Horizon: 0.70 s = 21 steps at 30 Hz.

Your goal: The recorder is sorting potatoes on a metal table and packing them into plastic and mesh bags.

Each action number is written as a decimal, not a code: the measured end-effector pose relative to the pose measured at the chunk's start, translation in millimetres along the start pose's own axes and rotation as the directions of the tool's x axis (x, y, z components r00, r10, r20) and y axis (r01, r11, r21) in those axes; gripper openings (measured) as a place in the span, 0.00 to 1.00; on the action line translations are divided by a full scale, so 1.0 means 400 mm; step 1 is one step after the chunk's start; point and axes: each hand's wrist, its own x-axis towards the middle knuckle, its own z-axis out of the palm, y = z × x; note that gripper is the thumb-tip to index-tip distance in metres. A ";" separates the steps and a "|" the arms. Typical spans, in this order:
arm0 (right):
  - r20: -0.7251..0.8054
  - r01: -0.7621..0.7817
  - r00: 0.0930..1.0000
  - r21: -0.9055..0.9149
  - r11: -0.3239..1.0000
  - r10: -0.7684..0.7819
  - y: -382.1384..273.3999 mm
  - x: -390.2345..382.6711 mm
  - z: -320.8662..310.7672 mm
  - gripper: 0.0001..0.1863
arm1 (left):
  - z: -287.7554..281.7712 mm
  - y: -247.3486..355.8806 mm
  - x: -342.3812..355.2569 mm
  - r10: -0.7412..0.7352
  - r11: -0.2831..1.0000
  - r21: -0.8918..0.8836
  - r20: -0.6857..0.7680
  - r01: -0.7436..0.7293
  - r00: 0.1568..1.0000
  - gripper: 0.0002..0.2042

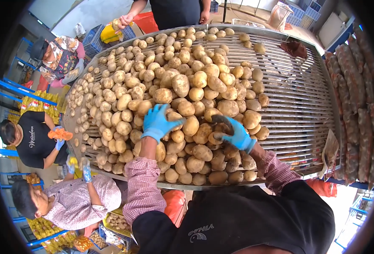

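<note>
A large heap of potatoes (pixel 180 86) covers the left and middle of a slatted metal sorting table (pixel 299 106). My left hand (pixel 158 122), in a light blue glove, lies on the heap with fingers spread over several potatoes. To its right, my right hand (pixel 237 134) wears a blue glove with dark, dirty fingertips. Its thumb and fingers are apart, touching potatoes at the near right side of the heap. Neither hand lifts a potato clear of the pile. Potatoes under both palms are partly hidden.
Co-workers stand along the left side; one gloved person holds an orange net bag (pixel 60 134). Across the table, a person's bare hand (pixel 123 21) holds a potato. Filled sacks (pixel 352 84) are stacked at right. A dark cloth (pixel 294 49) lies on the far slats.
</note>
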 end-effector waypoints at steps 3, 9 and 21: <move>0.055 0.050 0.998 -0.172 0.984 -0.041 -0.048 0.095 0.013 0.50 | 0.000 0.025 -0.007 -0.012 0.997 0.073 0.058 0.008 0.998 0.42; 0.283 0.036 0.942 -0.618 0.785 0.179 -0.108 0.268 0.077 0.66 | -0.004 -0.051 -0.062 0.105 0.994 0.044 -0.120 -0.101 0.987 0.40; 0.061 0.047 0.997 -0.034 0.998 -0.045 -0.058 0.389 0.410 0.49 | 0.149 -0.253 -0.191 -0.251 0.852 -0.474 -0.742 -0.221 0.622 0.25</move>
